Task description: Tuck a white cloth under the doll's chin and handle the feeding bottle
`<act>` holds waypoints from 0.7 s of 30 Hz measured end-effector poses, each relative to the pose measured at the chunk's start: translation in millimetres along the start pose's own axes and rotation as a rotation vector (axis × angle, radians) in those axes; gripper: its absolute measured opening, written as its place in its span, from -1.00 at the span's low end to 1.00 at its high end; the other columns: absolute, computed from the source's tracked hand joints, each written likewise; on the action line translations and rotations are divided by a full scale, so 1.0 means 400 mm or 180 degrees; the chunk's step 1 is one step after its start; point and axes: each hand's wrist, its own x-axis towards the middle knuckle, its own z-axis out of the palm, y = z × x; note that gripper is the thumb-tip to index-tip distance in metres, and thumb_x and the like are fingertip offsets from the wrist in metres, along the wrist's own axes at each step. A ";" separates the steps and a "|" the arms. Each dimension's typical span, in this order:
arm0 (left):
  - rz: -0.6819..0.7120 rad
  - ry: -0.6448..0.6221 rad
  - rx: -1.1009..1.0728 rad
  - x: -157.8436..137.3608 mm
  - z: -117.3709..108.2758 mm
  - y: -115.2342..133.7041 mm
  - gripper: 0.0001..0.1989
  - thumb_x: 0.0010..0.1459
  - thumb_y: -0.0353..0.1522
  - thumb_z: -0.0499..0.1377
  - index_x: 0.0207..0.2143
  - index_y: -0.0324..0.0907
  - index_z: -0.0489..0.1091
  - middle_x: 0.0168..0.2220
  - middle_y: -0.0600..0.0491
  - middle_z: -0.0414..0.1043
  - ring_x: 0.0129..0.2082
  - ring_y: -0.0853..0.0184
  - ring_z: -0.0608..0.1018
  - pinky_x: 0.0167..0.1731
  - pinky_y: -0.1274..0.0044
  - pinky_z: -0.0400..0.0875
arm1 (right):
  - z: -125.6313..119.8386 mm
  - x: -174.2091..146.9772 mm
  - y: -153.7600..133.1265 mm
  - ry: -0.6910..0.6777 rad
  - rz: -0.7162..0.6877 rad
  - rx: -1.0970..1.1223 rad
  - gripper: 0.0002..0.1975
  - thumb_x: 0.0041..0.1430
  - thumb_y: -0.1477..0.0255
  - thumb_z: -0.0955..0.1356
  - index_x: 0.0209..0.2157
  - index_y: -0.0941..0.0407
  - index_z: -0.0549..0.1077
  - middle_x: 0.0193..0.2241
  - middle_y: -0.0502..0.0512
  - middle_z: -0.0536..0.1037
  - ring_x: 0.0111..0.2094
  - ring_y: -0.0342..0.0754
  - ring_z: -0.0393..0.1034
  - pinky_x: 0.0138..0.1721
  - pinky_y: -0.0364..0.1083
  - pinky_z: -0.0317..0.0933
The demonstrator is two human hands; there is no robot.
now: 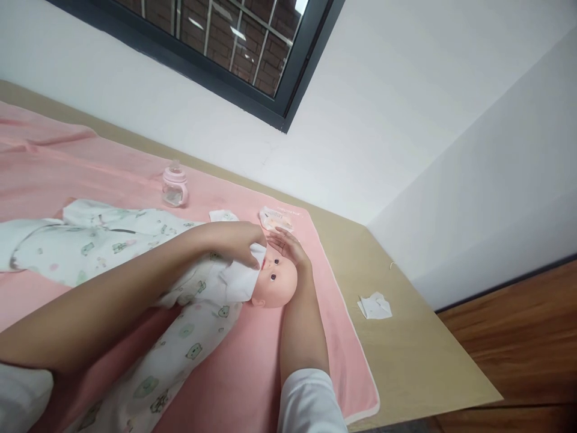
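Note:
A baby doll lies on its back in a white onesie with green animal prints. A white bib-like cloth covers its neck and chin. My left hand reaches across the doll's chest, thumb and fingers closed on the cloth beside the mouth; its fingertips are partly hidden. My right hand rests along the far side of the doll's head, its fingers stretched toward the cheek and holding nothing.
A pink blanket covers much of the wooden table. Behind the doll stand a pink-lidded baby bottle and a clear plastic packet. A folded white cloth lies at the right. A wall and window border the back.

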 end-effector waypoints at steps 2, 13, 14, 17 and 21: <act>-0.0053 0.0013 0.0002 0.000 0.002 -0.002 -0.85 -0.07 -0.28 0.17 -0.53 -0.17 0.29 -0.57 0.08 0.35 -0.58 0.31 0.39 -0.64 0.54 0.03 | 0.001 0.000 0.000 -0.0003 0.0013 0.0024 -0.63 0.10 0.42 0.43 -0.04 0.07 0.40 -0.17 0.06 0.61 -0.13 -0.09 0.52 0.15 -0.01 0.29; -0.0096 0.0128 0.0353 0.000 -0.005 -0.018 -0.80 -0.03 -0.24 0.15 -0.52 -0.15 0.21 -0.52 0.07 0.33 -0.54 0.31 0.40 -0.60 0.53 0.04 | -0.004 0.005 0.003 -0.0005 0.0023 0.0118 -0.61 0.07 0.44 0.44 -0.04 0.12 0.38 -0.19 0.11 0.61 -0.14 -0.09 0.53 0.12 -0.05 0.31; -0.0096 0.0128 0.0353 0.000 -0.005 -0.017 -0.80 -0.03 -0.24 0.15 -0.51 -0.15 0.22 -0.51 0.06 0.34 -0.53 0.30 0.41 -0.60 0.54 0.05 | -0.004 0.005 0.002 -0.0002 0.0023 0.0124 -0.62 0.07 0.44 0.44 -0.04 0.12 0.39 -0.19 0.11 0.61 -0.14 -0.09 0.53 0.12 -0.06 0.32; -0.0063 0.0126 0.0281 -0.002 -0.007 -0.012 -0.85 -0.02 -0.26 0.14 -0.47 -0.15 0.25 -0.47 0.05 0.38 -0.51 0.30 0.43 -0.58 0.54 0.09 | -0.003 0.005 0.002 0.0025 0.0041 0.0126 -0.63 0.07 0.45 0.44 -0.05 0.12 0.39 -0.21 0.09 0.62 -0.16 -0.10 0.53 0.10 -0.06 0.33; -0.0013 0.0281 0.0284 -0.006 -0.013 0.001 -0.92 -0.01 -0.33 0.10 -0.44 -0.15 0.27 -0.48 0.07 0.38 -0.52 0.31 0.41 -0.58 0.54 0.11 | 0.002 0.002 -0.001 0.0096 0.0053 0.0065 -0.67 0.08 0.44 0.44 -0.08 0.10 0.42 -0.21 0.06 0.62 -0.18 -0.11 0.53 0.10 -0.07 0.34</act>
